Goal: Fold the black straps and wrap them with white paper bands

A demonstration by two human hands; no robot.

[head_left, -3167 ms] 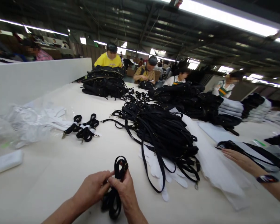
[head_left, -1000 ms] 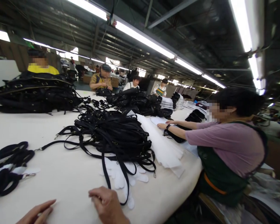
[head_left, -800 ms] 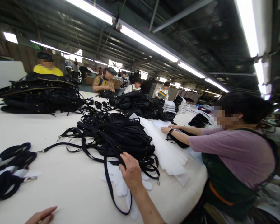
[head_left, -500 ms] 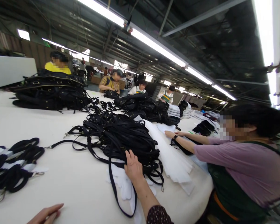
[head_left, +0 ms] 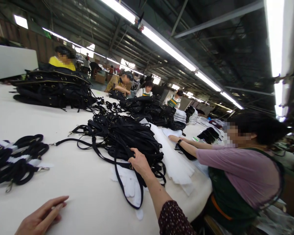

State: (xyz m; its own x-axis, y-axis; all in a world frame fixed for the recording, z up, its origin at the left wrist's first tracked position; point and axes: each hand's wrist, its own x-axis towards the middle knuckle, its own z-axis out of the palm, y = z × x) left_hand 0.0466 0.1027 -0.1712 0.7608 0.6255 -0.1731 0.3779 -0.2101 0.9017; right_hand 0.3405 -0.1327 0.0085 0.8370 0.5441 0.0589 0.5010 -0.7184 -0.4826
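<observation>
My right hand (head_left: 139, 162) reaches out to the near edge of a big loose pile of black straps (head_left: 122, 135) and its fingers close around one black strap (head_left: 123, 191), which loops down over white gloves (head_left: 127, 182) on the table. My left hand (head_left: 40, 217) lies flat on the white table (head_left: 83, 199) at the bottom left, fingers stretched out, holding nothing. Several rolled, white-banded strap bundles (head_left: 17, 160) lie at the left edge, apart from both hands.
A stack of black bags (head_left: 54, 88) stands at the far left. White sheets (head_left: 173, 161) lie right of the pile. A co-worker in a purple top (head_left: 237, 169) leans over the table's right edge, one hand (head_left: 172, 138) on the sheets. More people sit behind.
My hands let go of the rolled strap they held together. The view swung right. My right hand went forward to the strap pile and took hold there; my left hand settled on the table.
</observation>
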